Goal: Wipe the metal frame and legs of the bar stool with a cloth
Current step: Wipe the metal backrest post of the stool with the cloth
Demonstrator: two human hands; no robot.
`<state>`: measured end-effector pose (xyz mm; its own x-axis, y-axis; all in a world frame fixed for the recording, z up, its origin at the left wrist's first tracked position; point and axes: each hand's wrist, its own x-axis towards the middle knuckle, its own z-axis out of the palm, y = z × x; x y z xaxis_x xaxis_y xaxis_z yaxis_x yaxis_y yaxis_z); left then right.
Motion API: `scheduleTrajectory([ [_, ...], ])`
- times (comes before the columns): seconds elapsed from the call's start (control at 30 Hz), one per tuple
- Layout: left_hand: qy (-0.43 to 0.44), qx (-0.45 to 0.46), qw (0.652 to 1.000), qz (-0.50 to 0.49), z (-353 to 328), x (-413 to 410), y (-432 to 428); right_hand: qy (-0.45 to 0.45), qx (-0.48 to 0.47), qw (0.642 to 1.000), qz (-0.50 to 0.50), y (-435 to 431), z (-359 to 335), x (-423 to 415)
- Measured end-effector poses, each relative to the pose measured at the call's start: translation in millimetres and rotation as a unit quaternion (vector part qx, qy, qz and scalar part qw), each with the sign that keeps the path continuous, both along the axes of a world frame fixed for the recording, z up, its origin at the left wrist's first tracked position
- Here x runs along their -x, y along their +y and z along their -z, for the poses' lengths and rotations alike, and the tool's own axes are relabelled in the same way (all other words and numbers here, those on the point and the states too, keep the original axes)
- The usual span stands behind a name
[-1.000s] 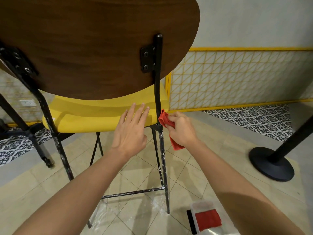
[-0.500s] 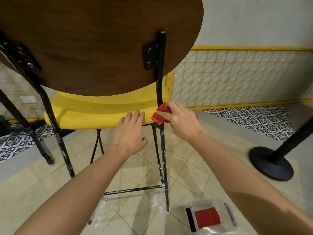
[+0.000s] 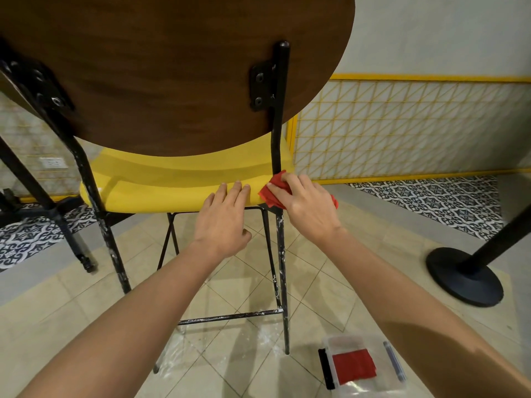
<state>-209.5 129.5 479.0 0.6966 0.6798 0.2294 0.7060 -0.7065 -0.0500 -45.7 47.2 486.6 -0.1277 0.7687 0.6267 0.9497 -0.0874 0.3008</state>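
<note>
Here the right hand (image 3: 309, 206) clutches the cloth (image 3: 271, 194) under curled fingers (image 3: 298, 185) — against the frame (image 3: 277, 133).

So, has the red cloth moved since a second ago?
Yes: the red cloth rose along the black post, from hanging below the yellow seat to beside it.

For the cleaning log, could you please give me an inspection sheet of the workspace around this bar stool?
Surface: beige floor tiles, whitish smears under the stool.
Job's things: bar stool, wooden backrest; black metal legs flecked white; red cloth at the right rear upright.
Clutter: clear plastic box on the floor, red fabric inside.
Hands: left hand flat on the yellow seat edge; right hand grips the red cloth.
Cables: nothing seen.
Surroundings: black post base, yellow lattice wall panel, patterned tiles.
</note>
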Motion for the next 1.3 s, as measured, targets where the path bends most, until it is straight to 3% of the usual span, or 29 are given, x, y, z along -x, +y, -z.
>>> scheduleTrajectory([
  [0.23, 0.001, -0.01, 1.0, 0.01, 2, 2, 1, -0.033, 0.045, 0.998, 0.039, -6, 20, 12],
  [0.5, 0.001, -0.01, 1.0, 0.014, 0, 3, -1, -0.145, 0.1, 0.984, 0.023, -13, 13, 2],
  [0.73, -0.005, -0.01, 1.0, 0.012, 1, 3, -2, -0.129, 0.108, 0.985, 0.023, -17, 26, 3],
  [0.93, -0.007, -0.015, 1.0, 0.009, 2, 2, -3, -0.079, 0.061, 0.995, 0.02, -18, 11, 0],
  [1.3, -0.015, -0.021, 1.0, 0.012, 5, 3, 0, -0.1, 0.101, 0.982, 0.123, -5, 20, 34],
])
